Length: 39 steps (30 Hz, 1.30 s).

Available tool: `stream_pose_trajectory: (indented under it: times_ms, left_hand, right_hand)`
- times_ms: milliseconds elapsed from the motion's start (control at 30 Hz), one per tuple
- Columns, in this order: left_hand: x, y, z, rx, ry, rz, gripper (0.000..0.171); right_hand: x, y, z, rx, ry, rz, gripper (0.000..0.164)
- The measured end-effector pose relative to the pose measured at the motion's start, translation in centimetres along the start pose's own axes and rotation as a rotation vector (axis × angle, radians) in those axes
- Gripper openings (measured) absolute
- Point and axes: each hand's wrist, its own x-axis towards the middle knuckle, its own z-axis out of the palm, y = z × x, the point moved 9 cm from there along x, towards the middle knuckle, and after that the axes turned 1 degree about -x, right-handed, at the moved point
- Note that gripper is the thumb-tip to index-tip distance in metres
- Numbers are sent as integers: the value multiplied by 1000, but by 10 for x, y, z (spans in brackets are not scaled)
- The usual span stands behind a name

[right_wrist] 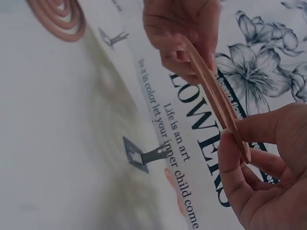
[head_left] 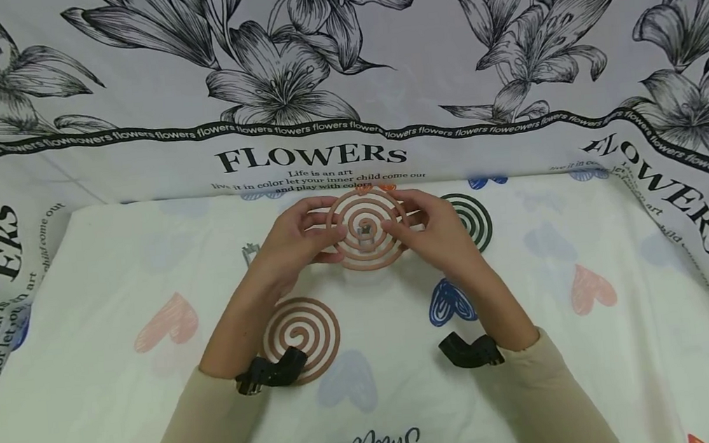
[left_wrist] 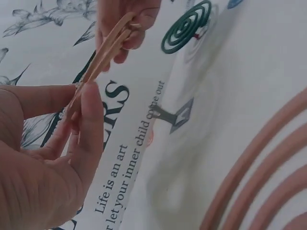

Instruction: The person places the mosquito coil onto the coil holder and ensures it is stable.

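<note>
Both hands hold a brown mosquito coil (head_left: 367,267) up over the far part of the table. At its left edge my left hand (head_left: 293,244) pinches it between thumb and fingers. The right hand (head_left: 436,227) grips the opposite edge in the same way. Seen from the side in the right wrist view, the coil (right_wrist: 218,103) is tilted up, with its rings nearly edge-on. Below it, a small metal coil stand (right_wrist: 136,155) lies on the cloth, partly visible through the coil's gaps in the head view.
Another brown coil (head_left: 337,335) lies flat near the left forearm, partly covered by the wrist camera. A green coil (head_left: 486,227) is beyond the right hand. A second metal stand (head_left: 250,253) lies left of the left hand. Flower-printed fabric (head_left: 324,161) rises behind the table.
</note>
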Motion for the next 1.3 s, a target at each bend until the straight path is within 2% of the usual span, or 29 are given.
stream_pose_trajectory:
  times_ms: [167, 333, 467, 800, 967, 1200, 1300]
  left_hand:
    - [3, 9, -3, 73, -7, -19, 60]
    - [9, 19, 1, 48, -58, 10, 64]
    - [11, 23, 2, 36, -44, 39, 65]
    - [16, 14, 8, 12, 10, 70, 61]
    - [18, 6, 8, 4, 27, 48, 61]
    - [19, 3, 7, -26, 35, 58, 61]
    - [20, 2, 6, -45, 34, 63, 64]
  right_hand:
    - [9, 1, -2, 72, 42, 7, 61]
    - [18, -2, -8, 97, 91, -15, 51]
    - [24, -3, -8, 131, 100, -28, 47]
    - [24, -2, -4, 118, 83, -47, 56]
    - [24, 4, 0, 122, 65, -29, 55]
    - [25, 9, 0, 124, 62, -13, 52]
    - [24, 10, 2, 122, 55, -3, 57]
